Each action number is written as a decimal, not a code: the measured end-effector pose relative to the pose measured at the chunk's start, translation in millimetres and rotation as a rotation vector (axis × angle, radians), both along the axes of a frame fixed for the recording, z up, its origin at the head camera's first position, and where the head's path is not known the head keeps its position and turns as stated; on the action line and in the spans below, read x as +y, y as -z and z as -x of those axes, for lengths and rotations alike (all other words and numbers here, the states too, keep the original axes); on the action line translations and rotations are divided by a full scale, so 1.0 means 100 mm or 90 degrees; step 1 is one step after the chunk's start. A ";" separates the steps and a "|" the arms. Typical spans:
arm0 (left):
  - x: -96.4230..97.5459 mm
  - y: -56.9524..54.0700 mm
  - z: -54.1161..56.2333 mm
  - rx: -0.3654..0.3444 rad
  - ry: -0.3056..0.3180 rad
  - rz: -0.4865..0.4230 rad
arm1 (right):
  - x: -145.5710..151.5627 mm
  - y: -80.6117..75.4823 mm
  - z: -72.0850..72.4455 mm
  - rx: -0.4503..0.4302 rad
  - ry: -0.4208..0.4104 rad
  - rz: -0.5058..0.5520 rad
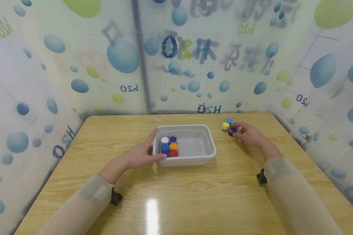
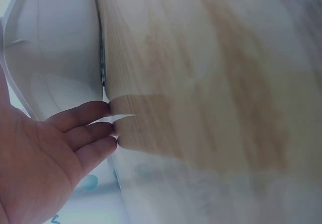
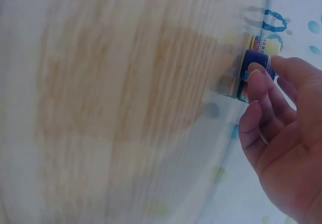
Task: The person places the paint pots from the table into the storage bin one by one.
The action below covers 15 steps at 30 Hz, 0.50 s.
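My left hand [image 1: 139, 156] rests at the left end of a white plastic tub [image 1: 184, 161], fingers straight. Its thumb lies along the front rim and its index finger reaches the back left corner. In the left wrist view, the other fingertips [image 2: 114, 142] are down at the tabletop beside the tub wall. At the back right, my right hand [image 1: 250, 135] pinches a small jar with a dark purple lid [image 1: 232, 130] between thumb and fingers. Right behind that jar stand a yellow-lidded jar [image 1: 225, 126] and a blue-lidded jar [image 1: 229, 121]; another is mostly hidden by my fingers.
Several small jars stand grouped in the tub's left end, among them a white-lidded jar [image 1: 164, 140], an orange-lidded jar [image 1: 173, 146] and a red-lidded jar [image 1: 174, 153]. The wooden table [image 1: 194, 195] meets a patterned curtain [image 1: 176, 88] along its back edge.
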State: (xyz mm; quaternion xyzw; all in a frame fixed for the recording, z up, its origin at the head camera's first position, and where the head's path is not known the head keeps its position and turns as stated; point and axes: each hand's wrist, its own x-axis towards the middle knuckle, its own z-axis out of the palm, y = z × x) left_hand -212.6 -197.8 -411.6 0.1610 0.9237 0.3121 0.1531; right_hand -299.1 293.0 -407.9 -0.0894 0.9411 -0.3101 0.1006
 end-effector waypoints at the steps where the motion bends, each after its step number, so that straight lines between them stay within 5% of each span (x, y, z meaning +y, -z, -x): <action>1: 0.00 0.00 0.00 0.001 0.003 -0.001 | 0.00 0.00 0.00 0.002 -0.001 -0.001; 15: 0.00 0.00 0.01 0.008 0.004 0.009 | 0.03 0.06 0.04 -0.005 0.005 -0.025</action>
